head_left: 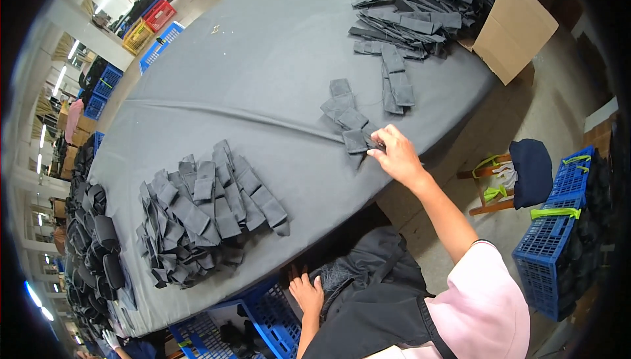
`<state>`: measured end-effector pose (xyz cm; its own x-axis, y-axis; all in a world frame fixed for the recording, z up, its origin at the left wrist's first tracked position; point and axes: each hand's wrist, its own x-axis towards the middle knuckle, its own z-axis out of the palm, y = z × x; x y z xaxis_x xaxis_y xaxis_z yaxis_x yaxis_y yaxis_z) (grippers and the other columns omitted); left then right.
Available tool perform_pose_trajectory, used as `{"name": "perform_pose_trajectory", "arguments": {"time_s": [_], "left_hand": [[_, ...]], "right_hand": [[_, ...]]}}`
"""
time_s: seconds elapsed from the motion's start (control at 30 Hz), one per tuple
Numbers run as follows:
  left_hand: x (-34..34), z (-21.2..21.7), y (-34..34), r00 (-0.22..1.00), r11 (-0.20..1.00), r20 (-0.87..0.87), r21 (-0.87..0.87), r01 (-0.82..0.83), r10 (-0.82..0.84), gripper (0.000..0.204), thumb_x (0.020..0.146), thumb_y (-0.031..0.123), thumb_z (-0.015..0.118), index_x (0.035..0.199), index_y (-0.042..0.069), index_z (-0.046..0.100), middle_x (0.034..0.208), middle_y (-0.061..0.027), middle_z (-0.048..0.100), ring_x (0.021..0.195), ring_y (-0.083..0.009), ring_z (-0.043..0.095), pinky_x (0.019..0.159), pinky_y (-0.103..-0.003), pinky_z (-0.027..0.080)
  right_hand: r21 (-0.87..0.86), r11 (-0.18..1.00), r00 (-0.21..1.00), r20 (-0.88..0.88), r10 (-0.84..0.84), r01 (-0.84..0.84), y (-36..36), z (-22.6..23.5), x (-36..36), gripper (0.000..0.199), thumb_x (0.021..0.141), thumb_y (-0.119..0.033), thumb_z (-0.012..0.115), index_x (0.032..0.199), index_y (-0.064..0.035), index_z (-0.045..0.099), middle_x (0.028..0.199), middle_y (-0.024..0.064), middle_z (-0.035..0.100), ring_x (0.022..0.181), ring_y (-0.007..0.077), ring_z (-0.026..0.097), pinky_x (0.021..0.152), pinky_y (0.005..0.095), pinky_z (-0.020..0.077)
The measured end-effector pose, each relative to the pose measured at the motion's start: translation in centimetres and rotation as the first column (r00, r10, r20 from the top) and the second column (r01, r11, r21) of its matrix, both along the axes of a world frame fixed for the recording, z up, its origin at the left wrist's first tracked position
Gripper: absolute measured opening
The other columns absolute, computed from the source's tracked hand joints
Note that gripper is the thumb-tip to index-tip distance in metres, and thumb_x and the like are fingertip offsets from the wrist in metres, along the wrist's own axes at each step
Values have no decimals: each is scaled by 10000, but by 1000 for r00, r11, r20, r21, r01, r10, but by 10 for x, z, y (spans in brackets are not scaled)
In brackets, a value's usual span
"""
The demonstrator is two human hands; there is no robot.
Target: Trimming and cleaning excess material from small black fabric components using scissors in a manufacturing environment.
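Note:
My right hand (396,154) reaches out over the grey cloth-covered table (263,63) and pinches a dark grey fabric piece (358,141) at the near end of a short row of like pieces (342,106). My left hand (306,292) rests low, fingers spread, on a bundle of black fabric (368,293) at my lap, beside a blue plastic crate (269,313). A big fanned pile of folded grey pieces (204,211) lies on the table to the left.
A heap of grey strips (414,17) spills from a tipped cardboard box (516,27) at the far right. Black pieces (95,240) line the table's left edge. A blue crate (549,254) and a wooden stool with dark cloth (519,171) stand on the floor at right.

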<state>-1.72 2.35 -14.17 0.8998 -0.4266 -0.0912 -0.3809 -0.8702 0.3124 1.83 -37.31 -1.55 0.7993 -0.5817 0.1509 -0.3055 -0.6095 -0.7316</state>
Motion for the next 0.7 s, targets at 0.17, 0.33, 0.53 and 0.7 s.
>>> {"name": "perform_pose_trajectory", "arguments": {"time_s": [0.17,0.33,0.53,0.7], "left_hand": [[4,-14,12,999,1000,49,-24,20,-19,403,782,302,618,1065,21,555,1008,-201,494,1001,-364,429,905,-457,324],[5,-8,10,1000,1000,-20,-20,-12,11,402,785,312,612,1052,16,559,991,-199,494,989,-363,429,896,-454,330],[3,-9,12,992,999,-121,-1,-44,44,452,798,292,608,1169,44,533,1152,-205,468,1063,-361,411,945,-435,318],[6,-7,11,978,996,-191,-11,-88,84,453,796,266,616,1176,31,537,1133,-200,499,1052,-367,440,937,-426,347]], "right_hand": [[-53,997,955,-290,-68,55,-9,13,18,429,720,-208,723,1069,-59,522,1100,124,488,909,325,589,773,414,484],[-4,997,952,-298,-74,76,-33,-12,23,554,647,-227,768,1100,-32,516,1132,129,480,1000,306,555,854,395,458],[128,979,980,-143,-139,158,-43,0,15,547,626,-201,767,1078,-30,513,1110,114,486,1023,264,522,869,357,440],[121,978,985,-31,-168,171,-30,30,4,498,630,-162,760,1035,-37,498,1079,104,474,1021,265,511,864,356,433]]}}
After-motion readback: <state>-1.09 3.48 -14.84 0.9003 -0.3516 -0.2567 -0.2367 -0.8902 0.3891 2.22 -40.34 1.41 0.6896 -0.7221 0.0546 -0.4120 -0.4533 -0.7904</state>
